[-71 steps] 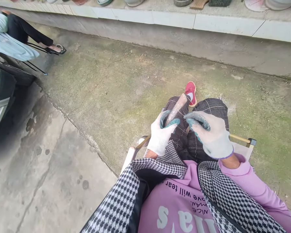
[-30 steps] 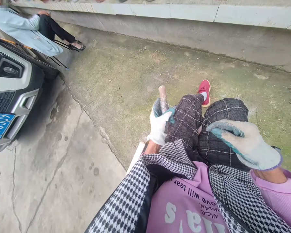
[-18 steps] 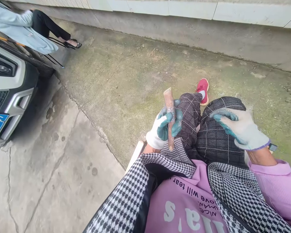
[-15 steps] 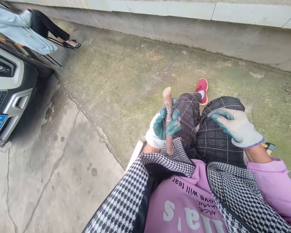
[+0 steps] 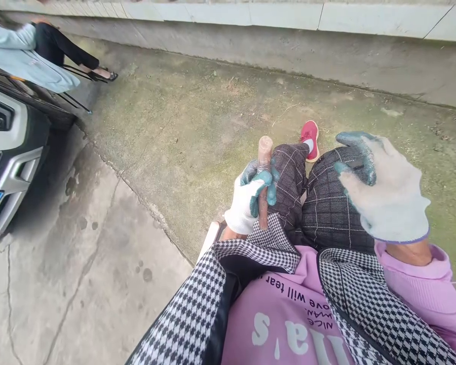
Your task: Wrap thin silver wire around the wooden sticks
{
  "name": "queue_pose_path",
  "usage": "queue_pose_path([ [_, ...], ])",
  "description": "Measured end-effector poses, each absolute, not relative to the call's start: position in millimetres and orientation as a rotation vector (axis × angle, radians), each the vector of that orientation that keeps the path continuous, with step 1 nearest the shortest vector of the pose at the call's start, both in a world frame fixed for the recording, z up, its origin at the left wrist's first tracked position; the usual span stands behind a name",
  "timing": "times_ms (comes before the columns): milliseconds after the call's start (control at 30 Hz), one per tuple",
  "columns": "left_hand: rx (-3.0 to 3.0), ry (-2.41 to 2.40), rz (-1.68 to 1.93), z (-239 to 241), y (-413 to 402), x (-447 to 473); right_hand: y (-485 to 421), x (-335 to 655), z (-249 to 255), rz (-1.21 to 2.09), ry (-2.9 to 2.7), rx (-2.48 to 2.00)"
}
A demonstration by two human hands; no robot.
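A short wooden stick [image 5: 265, 152] stands nearly upright in my left hand [image 5: 251, 195], whose gloved fingers and thumb wrap round its middle. Those fingers mostly cover the thin wire wound on the stick. My right hand [image 5: 387, 182] is raised over my right knee, thumb and fingers spread apart, and I see nothing in it. Both hands wear white gloves with green-coated fingers. A thin curved strand [image 5: 285, 114] shows beyond the stick; whether it is wire or lies on the ground, I cannot tell.
I am seated, in checked trousers [image 5: 329, 203] and a red shoe [image 5: 309, 138]. At left is a parked car [image 5: 13, 147], with a person in a light blue coat [image 5: 34, 61] seated behind it. A low wall [image 5: 289, 53] runs along the far side of the concrete ground [image 5: 167, 126].
My right hand has risen and its curled fingers have spread. The left thumb now lies across the stick, covering the wire winding. The whole view has shifted slightly.
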State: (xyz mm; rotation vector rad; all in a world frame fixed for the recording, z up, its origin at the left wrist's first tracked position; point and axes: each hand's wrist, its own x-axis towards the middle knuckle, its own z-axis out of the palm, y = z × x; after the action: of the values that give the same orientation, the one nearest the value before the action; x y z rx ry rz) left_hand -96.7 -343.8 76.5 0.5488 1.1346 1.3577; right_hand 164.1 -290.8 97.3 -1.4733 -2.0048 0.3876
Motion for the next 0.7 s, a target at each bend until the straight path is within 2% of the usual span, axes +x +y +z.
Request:
queue_pose_path([
  [100,0.572,1.167,1.342,78.1,-345.0,-95.7,-289.9,159.8,103.6,0.388,-1.905,-1.427],
  [233,0.594,1.150,1.315,76.8,-349.4,-93.0,-295.1,127.0,101.9,0.816,-1.902,-1.152],
  [333,0.587,1.147,1.333,74.2,-355.4,-94.0,-295.2,97.2,94.7,0.971,-1.960,-1.050],
  [567,0.522,1.217,1.374,78.3,-367.4,-99.5,-292.2,85.2,92.5,1.169,-2.016,-1.102],
  [700,0.475,1.230,1.416,79.1,-366.7,-106.1,-292.6,89.6,95.6,1.166,-1.967,-1.078],
])
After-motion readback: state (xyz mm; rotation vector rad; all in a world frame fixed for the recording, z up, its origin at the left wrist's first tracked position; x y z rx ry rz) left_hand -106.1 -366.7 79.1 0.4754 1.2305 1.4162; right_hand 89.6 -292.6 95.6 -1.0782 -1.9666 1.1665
